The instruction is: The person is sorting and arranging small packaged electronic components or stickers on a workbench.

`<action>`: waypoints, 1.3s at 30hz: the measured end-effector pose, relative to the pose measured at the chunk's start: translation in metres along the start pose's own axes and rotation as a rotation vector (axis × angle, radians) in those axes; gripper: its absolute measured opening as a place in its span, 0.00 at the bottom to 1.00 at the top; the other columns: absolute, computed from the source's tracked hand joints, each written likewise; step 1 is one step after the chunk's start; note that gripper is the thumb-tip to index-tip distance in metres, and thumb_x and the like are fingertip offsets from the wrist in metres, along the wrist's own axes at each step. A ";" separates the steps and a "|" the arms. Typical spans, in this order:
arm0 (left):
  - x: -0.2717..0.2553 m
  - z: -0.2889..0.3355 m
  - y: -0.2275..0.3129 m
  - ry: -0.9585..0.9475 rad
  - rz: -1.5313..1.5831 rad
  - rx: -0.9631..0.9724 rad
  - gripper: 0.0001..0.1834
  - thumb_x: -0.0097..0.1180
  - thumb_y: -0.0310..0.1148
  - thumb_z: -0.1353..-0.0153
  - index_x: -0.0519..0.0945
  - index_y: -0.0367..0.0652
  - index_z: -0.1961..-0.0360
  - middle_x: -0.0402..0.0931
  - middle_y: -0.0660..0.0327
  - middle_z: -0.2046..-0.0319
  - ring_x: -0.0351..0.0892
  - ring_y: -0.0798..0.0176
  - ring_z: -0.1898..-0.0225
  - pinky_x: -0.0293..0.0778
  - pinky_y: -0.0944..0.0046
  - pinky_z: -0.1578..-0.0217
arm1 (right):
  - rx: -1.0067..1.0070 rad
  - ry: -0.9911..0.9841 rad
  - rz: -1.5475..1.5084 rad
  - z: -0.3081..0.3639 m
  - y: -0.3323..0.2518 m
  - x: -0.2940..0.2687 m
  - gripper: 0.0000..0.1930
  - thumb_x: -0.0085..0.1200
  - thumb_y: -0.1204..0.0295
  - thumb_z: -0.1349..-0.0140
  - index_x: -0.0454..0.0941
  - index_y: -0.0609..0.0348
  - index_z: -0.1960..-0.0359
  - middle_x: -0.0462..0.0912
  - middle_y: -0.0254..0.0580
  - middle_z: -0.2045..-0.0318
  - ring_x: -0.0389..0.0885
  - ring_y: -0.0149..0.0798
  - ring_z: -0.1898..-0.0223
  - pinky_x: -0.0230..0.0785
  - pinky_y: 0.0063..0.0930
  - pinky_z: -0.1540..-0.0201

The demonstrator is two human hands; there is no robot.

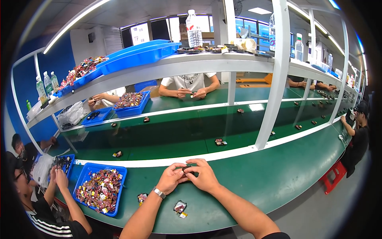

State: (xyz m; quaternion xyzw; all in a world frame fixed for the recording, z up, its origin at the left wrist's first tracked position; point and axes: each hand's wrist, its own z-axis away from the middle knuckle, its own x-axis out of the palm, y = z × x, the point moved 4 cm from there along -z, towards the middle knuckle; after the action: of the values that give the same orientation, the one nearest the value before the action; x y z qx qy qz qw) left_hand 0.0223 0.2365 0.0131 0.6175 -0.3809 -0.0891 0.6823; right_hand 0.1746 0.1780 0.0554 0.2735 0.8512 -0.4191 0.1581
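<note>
My left hand (170, 180) and my right hand (204, 176) meet over the green bench, both closed on a small black plastic part (187, 171). Fingers cover much of it, so its exact kind does not show. Below my hands lies a small black-framed assembly (180, 206) with a yellow-and-white tag. A similar small piece (142, 197) rests beside my left forearm, partly hidden by it. To the left stands a blue tray (124, 175) heaped with small red, yellow and white components (99, 190).
A white rail (143, 162) divides the bench (278, 175) from a dark green belt (179, 139) carrying several small assemblies. One white post (274, 83) rises at right, under a shelf (223, 61) with trays and bottles. Co-workers sit left, opposite and far right; a red stool (334, 177) stands right.
</note>
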 end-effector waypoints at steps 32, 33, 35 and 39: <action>0.003 -0.001 0.001 0.114 -0.019 -0.005 0.14 0.46 0.24 0.30 0.68 0.37 0.44 0.78 0.54 0.52 0.80 0.60 0.49 0.79 0.56 0.46 | -0.147 0.144 0.157 -0.007 -0.014 0.005 0.08 0.65 0.79 0.52 0.82 0.57 0.69 0.79 0.37 0.65 0.78 0.40 0.63 0.75 0.32 0.62; 0.004 -0.002 0.001 0.106 -0.019 -0.012 0.14 0.46 0.24 0.30 0.68 0.37 0.44 0.78 0.54 0.52 0.79 0.60 0.49 0.79 0.57 0.46 | -0.147 0.144 0.159 -0.007 -0.014 0.005 0.08 0.65 0.79 0.52 0.82 0.57 0.69 0.79 0.37 0.65 0.78 0.40 0.63 0.75 0.32 0.62; 0.004 -0.002 0.001 0.107 -0.024 -0.012 0.14 0.46 0.24 0.30 0.68 0.37 0.44 0.78 0.54 0.52 0.80 0.60 0.49 0.79 0.57 0.46 | -0.160 0.134 0.226 -0.006 -0.015 0.006 0.08 0.65 0.78 0.51 0.83 0.57 0.68 0.79 0.37 0.65 0.78 0.41 0.62 0.75 0.33 0.62; 0.004 -0.003 0.000 0.108 -0.032 -0.026 0.14 0.46 0.24 0.30 0.69 0.37 0.45 0.78 0.53 0.53 0.80 0.60 0.50 0.79 0.56 0.46 | -0.197 0.135 0.285 -0.005 -0.014 0.007 0.07 0.65 0.77 0.51 0.83 0.56 0.68 0.79 0.36 0.66 0.79 0.41 0.63 0.75 0.34 0.61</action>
State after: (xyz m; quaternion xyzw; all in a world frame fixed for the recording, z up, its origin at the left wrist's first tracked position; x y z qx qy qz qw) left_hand 0.0268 0.2359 0.0152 0.6186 -0.3327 -0.0714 0.7082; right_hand 0.1605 0.1776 0.0635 0.4021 0.8493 -0.2881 0.1846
